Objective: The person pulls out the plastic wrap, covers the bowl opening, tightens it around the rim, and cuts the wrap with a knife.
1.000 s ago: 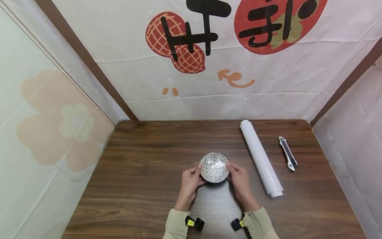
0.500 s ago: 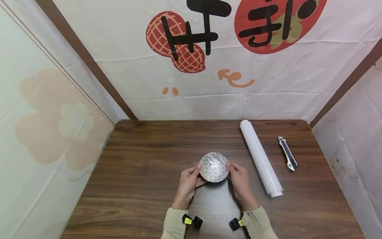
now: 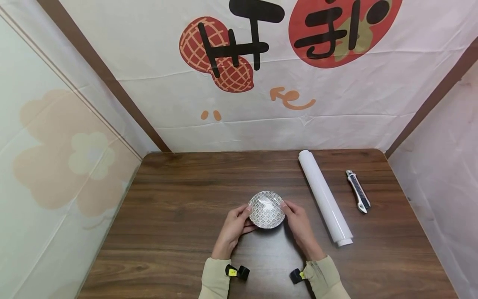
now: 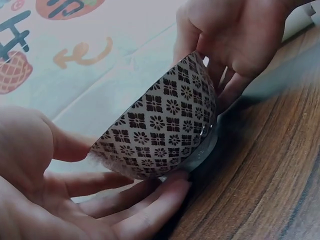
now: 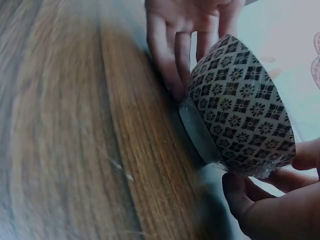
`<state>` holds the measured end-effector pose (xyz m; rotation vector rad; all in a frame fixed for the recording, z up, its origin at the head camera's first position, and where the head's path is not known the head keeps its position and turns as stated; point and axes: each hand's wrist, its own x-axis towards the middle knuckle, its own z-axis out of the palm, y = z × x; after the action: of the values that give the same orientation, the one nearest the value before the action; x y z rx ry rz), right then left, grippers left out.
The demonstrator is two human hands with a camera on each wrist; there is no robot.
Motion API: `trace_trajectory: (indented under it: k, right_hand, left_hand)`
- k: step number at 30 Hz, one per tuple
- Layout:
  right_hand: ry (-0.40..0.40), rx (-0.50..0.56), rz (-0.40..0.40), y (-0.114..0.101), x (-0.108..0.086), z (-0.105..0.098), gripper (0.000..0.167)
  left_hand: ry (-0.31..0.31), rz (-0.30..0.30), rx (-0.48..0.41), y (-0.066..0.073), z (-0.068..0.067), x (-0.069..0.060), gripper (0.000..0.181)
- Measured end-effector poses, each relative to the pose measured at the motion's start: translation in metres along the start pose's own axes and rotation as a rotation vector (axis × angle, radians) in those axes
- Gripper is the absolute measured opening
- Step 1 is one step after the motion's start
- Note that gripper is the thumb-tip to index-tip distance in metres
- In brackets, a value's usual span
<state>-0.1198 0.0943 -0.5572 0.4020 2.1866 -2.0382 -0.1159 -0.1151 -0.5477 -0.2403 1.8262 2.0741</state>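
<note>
A small bowl (image 3: 267, 210) with a dark floral pattern sits between my two hands near the middle of the table. Clear plastic wrap clings around it, wrinkled near its rim in the right wrist view. My left hand (image 3: 232, 228) holds the bowl's left side, thumb at the rim and fingers lower down. On the opposite side, my right hand (image 3: 299, 226) grips it with the thumb at the rim. Both wrist views show the bowl's outer wall (image 4: 160, 120) and its foot (image 5: 197, 130) close to the tabletop; I cannot tell whether the foot touches it.
A long white roll of plastic wrap (image 3: 325, 198) lies slantwise right of the bowl. Farther right is a white and black utility knife (image 3: 358, 192). The dark wooden table (image 3: 179, 199) ends at a printed cloth backdrop (image 3: 239, 133), with cloth on both sides.
The head view has shifted slightly. Both hands keep their hold on the bowl, which stays in nearly the same place, and my left wrist has moved a little outward to the left.
</note>
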Motion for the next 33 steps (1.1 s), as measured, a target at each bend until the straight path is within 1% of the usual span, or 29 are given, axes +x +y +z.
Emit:
trace_trajectory:
  k: [4, 6, 8, 14, 18, 21, 25, 28, 33]
  right_hand:
    - [-0.017, 0.05, 0.017, 0.0016, 0.0033, -0.0006, 0.044]
    - [-0.02, 0.064, 0.024, 0.0014, 0.0042, -0.0009, 0.044]
    - [-0.026, 0.074, 0.028, 0.0007, 0.0048, -0.0008, 0.044]
    - [-0.04, 0.052, 0.027, -0.0009, 0.0051, -0.001, 0.046]
    - [-0.056, 0.018, 0.015, -0.0004, 0.0071, -0.0022, 0.045]
    - [-0.074, 0.019, 0.007, -0.0004, 0.0088, -0.0027, 0.044]
    - [-0.071, 0.044, 0.018, -0.0033, 0.0099, -0.0019, 0.042]
    - [-0.048, 0.022, 0.012, -0.0058, 0.0095, -0.0009, 0.04]
    - [-0.006, -0.076, -0.015, -0.007, 0.0077, -0.0005, 0.037]
  left_hand:
    - [0.007, 0.018, 0.052, 0.0012, -0.0001, 0.0, 0.049]
    - [0.017, 0.031, 0.086, 0.0014, 0.0003, -0.0003, 0.05]
    - [0.034, 0.032, 0.101, 0.0019, 0.0008, -0.0003, 0.05]
    - [0.042, 0.051, 0.077, 0.0022, 0.0021, -0.0001, 0.048]
    - [0.036, 0.064, 0.09, 0.0005, 0.0016, 0.0013, 0.044]
    - [0.036, 0.07, 0.101, 0.0, 0.0004, 0.0017, 0.043]
    - [0.023, 0.066, 0.079, 0.0005, -0.0019, 0.0021, 0.044]
    - [0.032, 0.064, 0.066, 0.0009, -0.0031, 0.0025, 0.044]
    - [0.075, 0.061, 0.075, -0.0003, -0.0032, 0.0032, 0.043]
